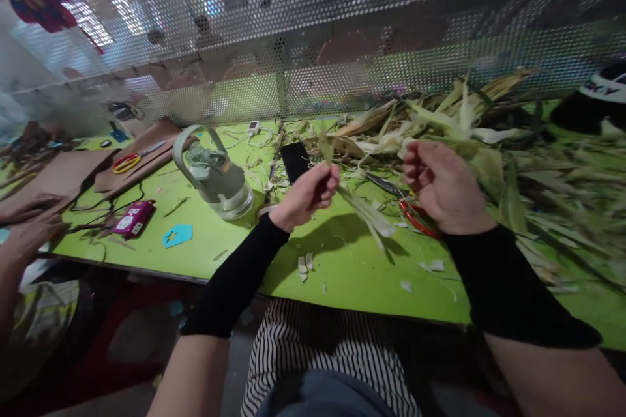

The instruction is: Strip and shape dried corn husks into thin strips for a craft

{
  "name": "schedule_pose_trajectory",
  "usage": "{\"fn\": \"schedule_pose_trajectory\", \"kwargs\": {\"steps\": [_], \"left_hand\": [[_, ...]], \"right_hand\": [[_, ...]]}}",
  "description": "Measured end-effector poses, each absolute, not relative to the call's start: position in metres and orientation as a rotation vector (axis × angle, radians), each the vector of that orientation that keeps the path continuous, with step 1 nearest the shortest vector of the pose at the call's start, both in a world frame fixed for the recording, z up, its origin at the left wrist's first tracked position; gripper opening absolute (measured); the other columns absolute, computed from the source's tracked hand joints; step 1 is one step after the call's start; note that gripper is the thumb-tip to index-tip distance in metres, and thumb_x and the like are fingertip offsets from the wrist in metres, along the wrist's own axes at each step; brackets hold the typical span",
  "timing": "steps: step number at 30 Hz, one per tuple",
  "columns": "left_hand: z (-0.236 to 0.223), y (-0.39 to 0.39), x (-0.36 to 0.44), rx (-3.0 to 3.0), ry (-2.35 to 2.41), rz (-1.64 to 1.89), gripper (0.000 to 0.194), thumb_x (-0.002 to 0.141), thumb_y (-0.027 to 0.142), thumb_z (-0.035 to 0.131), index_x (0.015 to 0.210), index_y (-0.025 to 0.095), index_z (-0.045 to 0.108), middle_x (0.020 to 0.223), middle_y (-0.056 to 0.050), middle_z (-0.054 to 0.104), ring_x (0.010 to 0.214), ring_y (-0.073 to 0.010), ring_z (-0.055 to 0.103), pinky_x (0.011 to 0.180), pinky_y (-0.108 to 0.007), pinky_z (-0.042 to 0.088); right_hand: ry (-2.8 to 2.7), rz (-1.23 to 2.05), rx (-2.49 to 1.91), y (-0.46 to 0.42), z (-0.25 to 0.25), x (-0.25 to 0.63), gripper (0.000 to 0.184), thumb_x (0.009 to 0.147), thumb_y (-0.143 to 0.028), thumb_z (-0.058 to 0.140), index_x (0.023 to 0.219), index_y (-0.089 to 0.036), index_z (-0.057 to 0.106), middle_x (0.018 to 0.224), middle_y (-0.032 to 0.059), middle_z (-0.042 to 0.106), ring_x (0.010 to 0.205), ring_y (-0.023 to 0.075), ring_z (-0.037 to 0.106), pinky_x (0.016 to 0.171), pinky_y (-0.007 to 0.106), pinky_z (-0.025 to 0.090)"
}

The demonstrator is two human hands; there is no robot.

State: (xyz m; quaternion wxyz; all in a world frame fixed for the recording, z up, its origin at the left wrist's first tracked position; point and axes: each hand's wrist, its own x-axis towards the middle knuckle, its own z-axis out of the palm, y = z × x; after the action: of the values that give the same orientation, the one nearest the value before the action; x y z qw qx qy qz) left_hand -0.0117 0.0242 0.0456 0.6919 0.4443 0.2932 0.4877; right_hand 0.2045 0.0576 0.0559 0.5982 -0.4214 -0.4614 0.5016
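My left hand [310,194] is closed round a thin bundle of pale green corn husk [364,212]. One end sticks up above the fingers and the frayed strips hang down to the right over the table. My right hand [443,186] is raised to the right of it, fingers curled in and thumb against them. A pale bit shows at its fingertips, but I cannot tell whether it is held or lies behind. Below that hand lie red-handled scissors [418,220], partly hidden by the wrist. A black phone [295,161] rests behind my left hand.
A large heap of corn husks [469,120] spreads over the right side of the green table [342,280]. On the left stand a pale green water bottle [215,176] and a purple box [134,218]. Another person's hands [32,228] are at far left. A perforated metal screen [313,32] rises behind.
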Motion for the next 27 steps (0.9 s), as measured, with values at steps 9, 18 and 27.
{"fn": "schedule_pose_trajectory", "kwargs": {"steps": [9, 18, 27], "left_hand": [[0.057, 0.03, -0.023, 0.902, 0.597, 1.338, 0.032, 0.1, 0.02, 0.043, 0.07, 0.016, 0.055, 0.081, -0.001, 0.059, 0.079, -0.0072, 0.058, 0.077, -0.017, 0.047], [0.05, 0.031, -0.02, 0.82, 0.557, 1.167, 0.028, 0.101, 0.022, 0.043, 0.075, 0.017, 0.052, 0.062, 0.006, 0.031, 0.048, -0.0047, 0.031, 0.049, -0.015, 0.033], [0.044, 0.034, -0.014, 0.831, 0.62, 1.074, 0.029, 0.1, 0.024, 0.043, 0.073, 0.016, 0.05, 0.061, 0.006, 0.033, 0.049, -0.0051, 0.033, 0.048, -0.014, 0.034]], "right_hand": [[-1.472, 0.814, -1.438, 0.074, 0.053, 0.261, 0.018, 0.073, -0.034, 0.079, 0.077, -0.021, 0.067, 0.073, 0.0015, 0.064, 0.064, 0.014, 0.049, 0.064, 0.032, 0.038], [-2.412, 0.258, -1.612, 0.075, 0.028, 0.256, 0.02, 0.082, -0.035, 0.058, 0.088, -0.022, 0.072, 0.092, 0.0113, 0.072, 0.082, 0.0278, 0.064, 0.075, 0.039, 0.045], [-2.548, 0.421, -1.463, 0.079, 0.039, 0.237, 0.019, 0.081, -0.037, 0.057, 0.072, -0.022, 0.065, 0.081, 0.0097, 0.067, 0.079, 0.0267, 0.061, 0.076, 0.039, 0.044]]}}
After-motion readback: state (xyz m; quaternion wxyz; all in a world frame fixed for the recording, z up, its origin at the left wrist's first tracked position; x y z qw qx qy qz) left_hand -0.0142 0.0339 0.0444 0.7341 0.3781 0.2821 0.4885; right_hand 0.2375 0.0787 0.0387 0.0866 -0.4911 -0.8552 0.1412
